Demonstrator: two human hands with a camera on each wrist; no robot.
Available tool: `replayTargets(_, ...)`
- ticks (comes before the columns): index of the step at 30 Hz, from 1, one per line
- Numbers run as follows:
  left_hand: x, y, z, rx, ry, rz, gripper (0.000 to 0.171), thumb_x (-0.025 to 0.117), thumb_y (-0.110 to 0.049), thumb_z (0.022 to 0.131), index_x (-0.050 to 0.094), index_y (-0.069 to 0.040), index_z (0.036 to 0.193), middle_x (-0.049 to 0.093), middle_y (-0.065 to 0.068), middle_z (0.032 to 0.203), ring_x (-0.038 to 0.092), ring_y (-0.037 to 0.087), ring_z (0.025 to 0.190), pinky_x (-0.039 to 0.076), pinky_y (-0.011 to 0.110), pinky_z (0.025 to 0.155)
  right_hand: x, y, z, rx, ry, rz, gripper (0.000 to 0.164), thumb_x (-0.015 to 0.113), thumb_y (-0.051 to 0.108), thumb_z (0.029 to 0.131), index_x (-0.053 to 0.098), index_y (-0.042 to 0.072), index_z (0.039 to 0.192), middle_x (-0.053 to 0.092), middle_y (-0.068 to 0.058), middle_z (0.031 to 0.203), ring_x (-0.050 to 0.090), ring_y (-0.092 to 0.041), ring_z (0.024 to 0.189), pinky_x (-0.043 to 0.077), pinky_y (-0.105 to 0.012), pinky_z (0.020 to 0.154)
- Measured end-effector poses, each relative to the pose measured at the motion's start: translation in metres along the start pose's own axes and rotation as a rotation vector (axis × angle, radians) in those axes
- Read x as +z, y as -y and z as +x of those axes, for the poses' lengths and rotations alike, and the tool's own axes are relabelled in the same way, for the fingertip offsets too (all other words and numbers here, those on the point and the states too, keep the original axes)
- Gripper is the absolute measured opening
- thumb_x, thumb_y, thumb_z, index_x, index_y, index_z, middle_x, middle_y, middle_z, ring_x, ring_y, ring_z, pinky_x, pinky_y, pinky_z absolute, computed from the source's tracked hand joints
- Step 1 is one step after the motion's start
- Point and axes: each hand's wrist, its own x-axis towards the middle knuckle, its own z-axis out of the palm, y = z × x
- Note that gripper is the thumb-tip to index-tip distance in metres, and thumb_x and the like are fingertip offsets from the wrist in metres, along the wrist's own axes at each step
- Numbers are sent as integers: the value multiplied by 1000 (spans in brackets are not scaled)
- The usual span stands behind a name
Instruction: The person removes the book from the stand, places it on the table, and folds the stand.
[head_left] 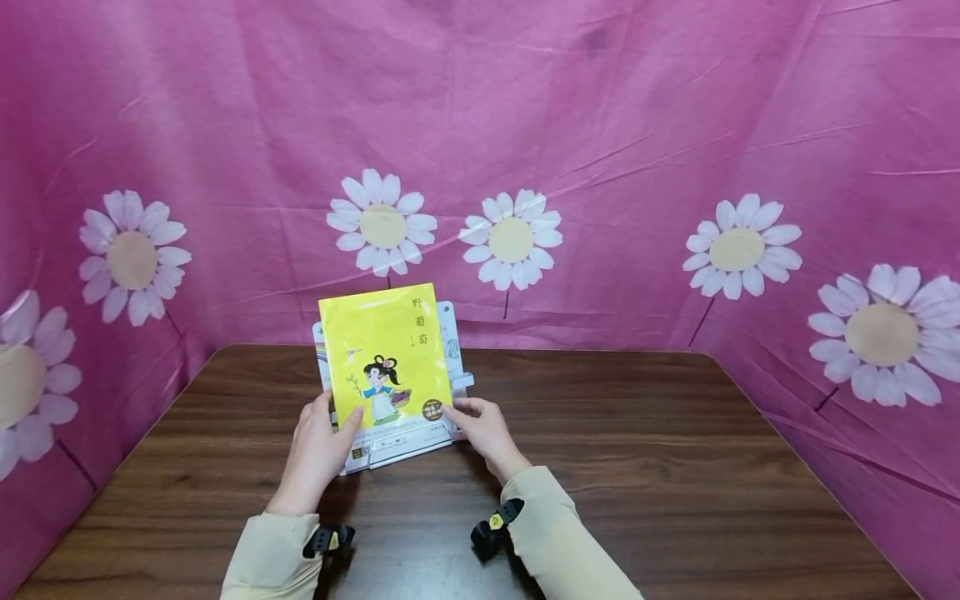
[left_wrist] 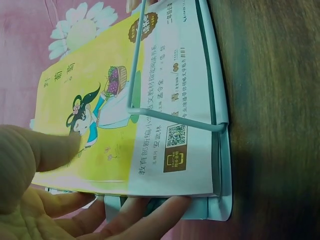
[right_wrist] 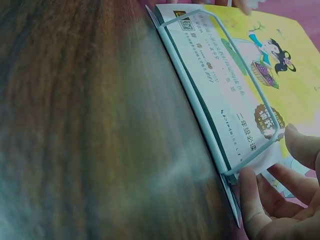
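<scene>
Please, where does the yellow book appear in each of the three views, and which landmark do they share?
Head: the yellow book is left of centre, its cover facing the camera.
Left wrist: the yellow book spans left and centre, cover top pointing left.
Right wrist: the yellow book is upper right, cover top pointing right.
Shared landmark: its round brown badge.

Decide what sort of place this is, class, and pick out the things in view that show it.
Most likely an indoor corner set up for filming: pink daisy-print cloth hangs round three sides of a wood-grain table, and a black device sits at each wrist.
</scene>
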Motion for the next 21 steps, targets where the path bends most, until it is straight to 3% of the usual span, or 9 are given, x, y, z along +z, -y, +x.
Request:
replayTargets(11, 0, -4, 1, 1, -15, 16, 55, 42, -12, 103, 25, 12, 150, 38, 34, 143, 47, 41, 120, 40, 59, 105, 3, 4, 0, 15, 24, -104, 44, 68, 24, 94, 63, -4, 127, 65, -19, 123, 63, -13, 83, 53, -26, 76)
replayTargets(21, -4, -5, -2, 10, -46, 8, 58, 42, -10, 102, 21, 10, 152, 36, 34, 145, 46, 42, 120, 38, 60, 108, 0, 16, -1, -44, 11, -70, 37, 69, 17, 93, 65, -7, 122, 66, -20, 120, 61, -10, 81, 56, -28, 76)
